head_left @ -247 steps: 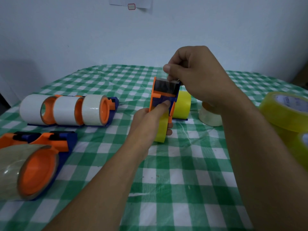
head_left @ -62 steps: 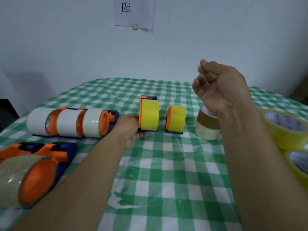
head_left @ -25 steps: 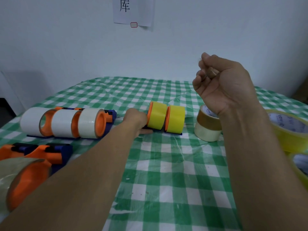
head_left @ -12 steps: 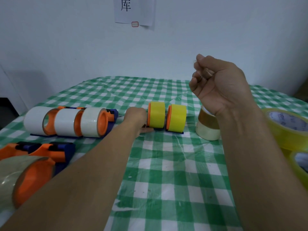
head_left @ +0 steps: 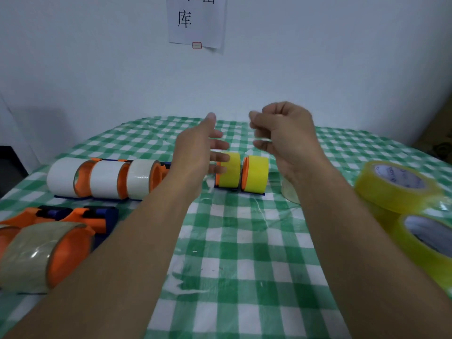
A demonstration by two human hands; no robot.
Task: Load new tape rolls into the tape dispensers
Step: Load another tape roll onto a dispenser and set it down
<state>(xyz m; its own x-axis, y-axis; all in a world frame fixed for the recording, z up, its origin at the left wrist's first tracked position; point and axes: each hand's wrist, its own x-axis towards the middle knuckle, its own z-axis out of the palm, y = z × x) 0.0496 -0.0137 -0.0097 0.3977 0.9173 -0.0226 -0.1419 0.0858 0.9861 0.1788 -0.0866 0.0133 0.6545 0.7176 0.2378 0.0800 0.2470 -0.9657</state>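
Lower left of the frame: a dispenser (head_left: 46, 255) carrying a clear roll on an orange hub lies on the checked cloth (head_left: 244, 265). Behind it sit two empty dispensers (head_left: 73, 215), orange and blue, no roll on either that I can see. Above them, at left centre, a row of three loaded white dispensers (head_left: 105, 178) stands side by side.

Centre: my left hand (head_left: 198, 152) is raised off the cloth, fingers spread and loose, holding nothing. Just behind it two yellow dispensers (head_left: 243, 173) stand close together, loaded and upright.

Right of centre: my right hand (head_left: 283, 138) is also raised, fingers curled inward with thumb and forefinger drawn together. Something thin and clear may be pinched there, perhaps a scrap of tape; I cannot tell. A clear roll (head_left: 289, 193) is partly hidden behind that wrist.

Far right: spare yellow rolls (head_left: 396, 187) lie stacked, one more at the lower right edge.

Judgement: the yellow pair looks finished, and I am between units. If a scrap is stuck to my right fingers, my free left hand should strip it off first. The next move then calls for one empty dispenser from the lower left and one spare roll from the right, the roll seated on the hub and its free end led to the blade.
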